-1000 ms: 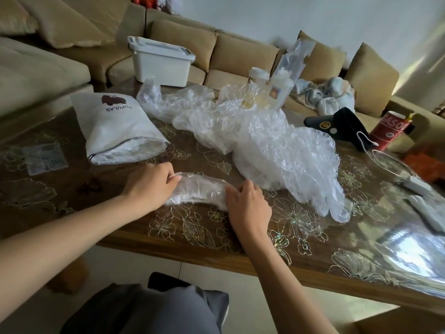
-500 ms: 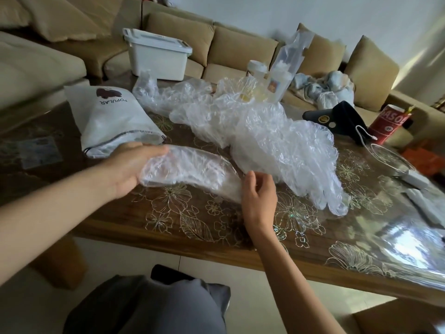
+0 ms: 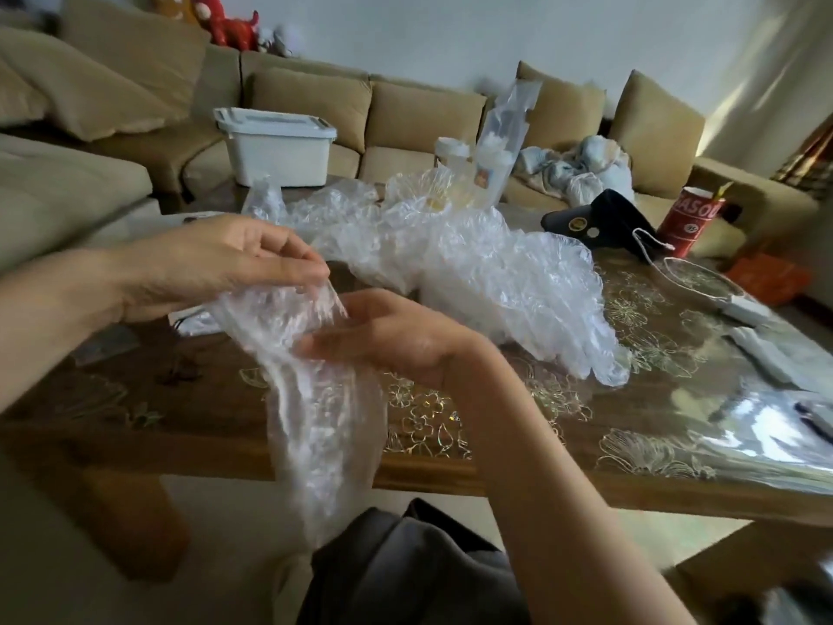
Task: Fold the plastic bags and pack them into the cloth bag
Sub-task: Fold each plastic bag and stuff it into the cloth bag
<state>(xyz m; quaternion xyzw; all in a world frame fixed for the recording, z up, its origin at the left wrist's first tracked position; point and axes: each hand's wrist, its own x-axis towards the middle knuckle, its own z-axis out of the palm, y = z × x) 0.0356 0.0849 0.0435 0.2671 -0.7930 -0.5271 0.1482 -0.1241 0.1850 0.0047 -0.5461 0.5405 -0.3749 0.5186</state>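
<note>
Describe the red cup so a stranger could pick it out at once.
Start at the wooden table with the gold flower pattern and follow it to its far right end, near the tan sofa. There, just right of a black fabric item, stands the red cup. It alone is an upright red cylinder with white lettering.

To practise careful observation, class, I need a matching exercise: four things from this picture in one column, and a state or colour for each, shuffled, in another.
Column 1
1. hanging plastic bag
2. plastic bag pile
3. storage box
4. cup

Column 2
A. red
B. white, lidded
C. heaped on the table
D. pinched by the left hand

Pairs: 1-D, 2-C, 3-B, 4-A
</note>
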